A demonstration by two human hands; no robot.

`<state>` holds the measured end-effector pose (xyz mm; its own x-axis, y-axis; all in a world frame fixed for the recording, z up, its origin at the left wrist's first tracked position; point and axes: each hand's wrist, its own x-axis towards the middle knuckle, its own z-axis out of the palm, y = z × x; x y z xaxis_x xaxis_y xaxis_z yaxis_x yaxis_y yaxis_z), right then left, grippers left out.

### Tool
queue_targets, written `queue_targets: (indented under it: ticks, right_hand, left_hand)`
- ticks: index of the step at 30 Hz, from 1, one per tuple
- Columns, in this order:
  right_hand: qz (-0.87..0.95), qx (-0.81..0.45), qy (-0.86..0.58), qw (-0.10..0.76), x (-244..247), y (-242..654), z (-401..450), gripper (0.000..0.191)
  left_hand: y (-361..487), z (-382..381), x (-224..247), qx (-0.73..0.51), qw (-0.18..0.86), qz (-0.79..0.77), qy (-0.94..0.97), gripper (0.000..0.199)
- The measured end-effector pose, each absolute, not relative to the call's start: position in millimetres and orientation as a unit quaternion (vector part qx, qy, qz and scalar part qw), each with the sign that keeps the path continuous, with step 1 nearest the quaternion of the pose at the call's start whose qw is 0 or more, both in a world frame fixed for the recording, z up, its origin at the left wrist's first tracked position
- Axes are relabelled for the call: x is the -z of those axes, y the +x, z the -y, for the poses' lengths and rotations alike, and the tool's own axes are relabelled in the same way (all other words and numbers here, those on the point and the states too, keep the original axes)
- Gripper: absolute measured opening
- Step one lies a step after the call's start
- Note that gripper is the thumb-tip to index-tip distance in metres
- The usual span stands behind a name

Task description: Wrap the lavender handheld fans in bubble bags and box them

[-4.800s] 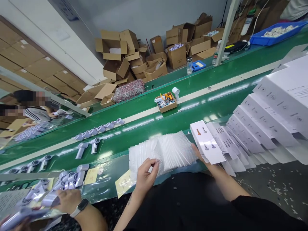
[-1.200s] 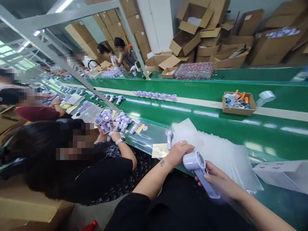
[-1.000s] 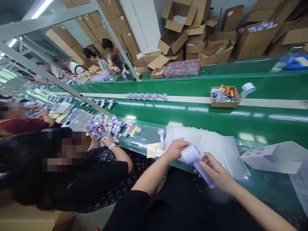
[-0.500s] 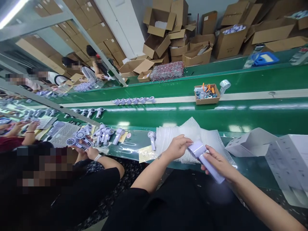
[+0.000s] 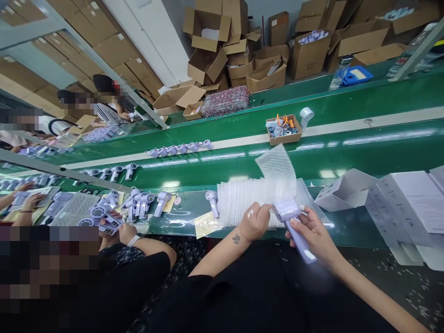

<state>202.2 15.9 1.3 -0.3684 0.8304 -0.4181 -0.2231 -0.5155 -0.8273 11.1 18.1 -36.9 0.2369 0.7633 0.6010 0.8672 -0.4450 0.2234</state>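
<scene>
A pale purple handheld fan (image 5: 287, 209) is in my right hand (image 5: 310, 232), whose fingers wrap round it below the head; its handle points down and to the right. My left hand (image 5: 255, 222) is closed beside the fan's head. Between my hands and just behind the fan, a bubble-wrap bag (image 5: 279, 171) stands raised; the left fingers appear pinched at its lower edge. Under it lies a row of more bubble-wrap bags (image 5: 239, 201). Left of the row, another fan (image 5: 212, 204) lies by a yellow note (image 5: 207, 225).
A co-worker at the left holds fans (image 5: 98, 212); more fans (image 5: 142, 203) lie nearby. White folded boxes (image 5: 388, 208) stand at the right. Across the green belt (image 5: 236, 162) are a small parts box (image 5: 284, 137) and a row of fans (image 5: 182, 149).
A bubble-wrap bag has risen from the pile behind the fan. My left hand has turned and closed beside the fan's head. The view has shifted to the right.
</scene>
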Motion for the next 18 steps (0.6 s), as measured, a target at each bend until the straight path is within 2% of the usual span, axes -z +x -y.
queue_targets:
  ticks: [4,7,12,15,18]
  right_hand:
    - [0.329,-0.718,-0.477,0.385,1.7,204.0,-13.2,0.050]
    - [0.299,-0.726,-0.471,0.404,2.2,209.9,-13.9,0.047]
    - [0.269,-0.732,-0.479,0.403,-0.5,215.9,-10.8,0.061]
    - [0.225,-0.747,-0.499,0.378,-0.3,217.1,-9.3,0.044]
    - [0.121,-0.764,-0.530,0.347,-5.6,223.6,-10.5,0.025]
  left_hand:
    - [27.6,-25.2,47.9,0.367,-0.071,0.571,-0.731,0.017]
    - [36.7,-19.1,45.2,0.375,-0.098,0.520,-0.761,0.016]
    - [50.6,-8.6,34.5,0.397,-0.166,0.497,-0.754,0.017]
    - [59.6,-16.6,18.8,0.387,-0.217,0.467,-0.765,0.017]
    - [64.2,-33.3,1.0,0.374,-0.324,0.487,-0.720,0.017]
